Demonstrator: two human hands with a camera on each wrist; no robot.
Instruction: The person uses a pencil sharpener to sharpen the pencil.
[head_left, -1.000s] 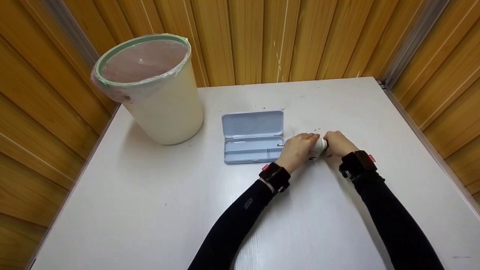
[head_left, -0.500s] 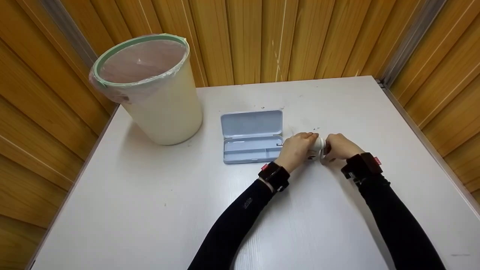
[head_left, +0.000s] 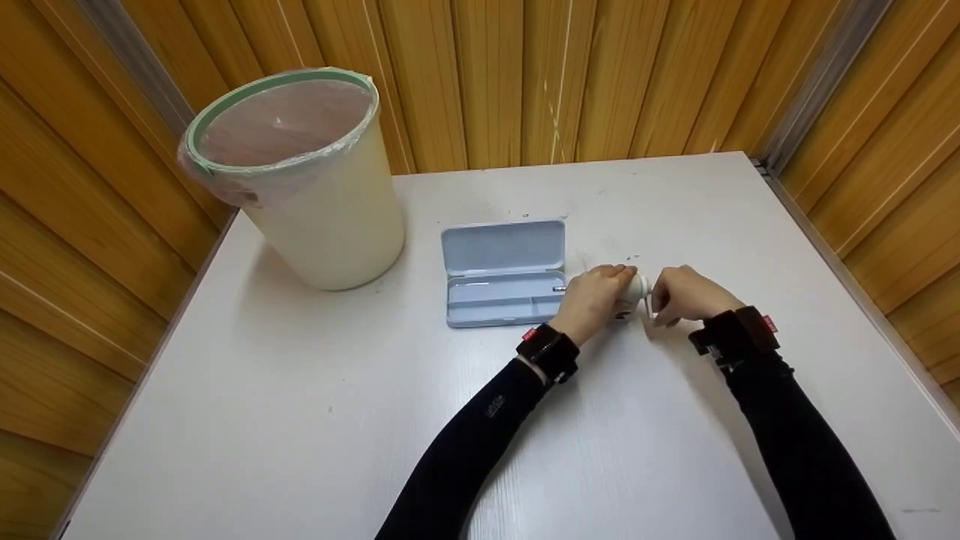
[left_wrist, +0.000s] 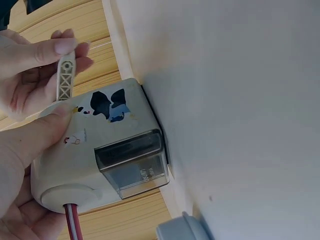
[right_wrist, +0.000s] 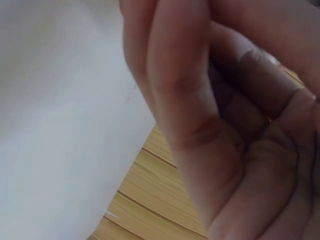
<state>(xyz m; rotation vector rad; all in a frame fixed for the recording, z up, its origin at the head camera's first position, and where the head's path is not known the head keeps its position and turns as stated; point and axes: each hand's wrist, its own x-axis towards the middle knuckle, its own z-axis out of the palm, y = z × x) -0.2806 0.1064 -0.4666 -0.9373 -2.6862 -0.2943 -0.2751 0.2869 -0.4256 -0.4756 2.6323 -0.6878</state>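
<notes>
The pencil sharpener (left_wrist: 100, 155) is a cream-white, box-shaped desktop unit resting on the white surface (head_left: 300, 390), just right of centre in the head view and at about 3 o'clock from the open pencil case (head_left: 504, 274). Its long axis runs roughly left–right, from the 9 o'clock side to the 3 o'clock side. The pencil entry faces 9 o'clock, where a red-and-white pencil (left_wrist: 73, 222) enters a round collar on the end face; the crank end faces 3 o'clock.

Appearance, per the left wrist view:
- rounded corners, with black-and-blue cartoon prints on one side face;
- a smoky transparent shavings drawer set into the body next to the surface;
- a cream crank handle (left_wrist: 65, 80) with a cross-braced lattice pattern.

The left hand (head_left: 596, 298) holds the sharpener body, with the thumb pressed along a side face and the fingers curled round the entry end beside the pencil. The right hand (head_left: 684, 295) pinches the crank handle between thumb and fingertips — the fingers are curled narrow, and the right wrist view shows only these bunched fingers close up.

The pencil case is pale blue, its lid standing open toward 12 o'clock. A cream waste bin (head_left: 315, 195) with a green rim and a clear liner stands at about 10 o'clock, well apart from the hands.
</notes>
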